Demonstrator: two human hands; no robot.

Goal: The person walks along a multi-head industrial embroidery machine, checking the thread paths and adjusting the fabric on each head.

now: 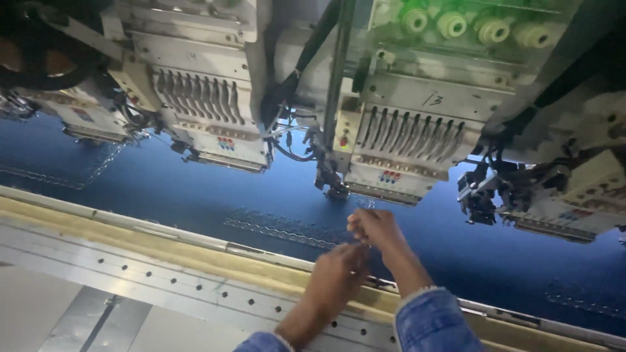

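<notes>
two hands (355, 251) pinching barely visible thread, blue fabric (195, 195), fingertips blurred

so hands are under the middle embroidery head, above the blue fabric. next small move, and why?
Probably lift the right hand a little further toward the needle area of the middle embroidery head. Its fingers are pinched together just below that head, seemingly on a thread too fine to make out, while the left hand sits close beneath it over the blue fabric, near the stitched pattern.

Dim, soft-focus view; green glare above, murky corners.
</notes>
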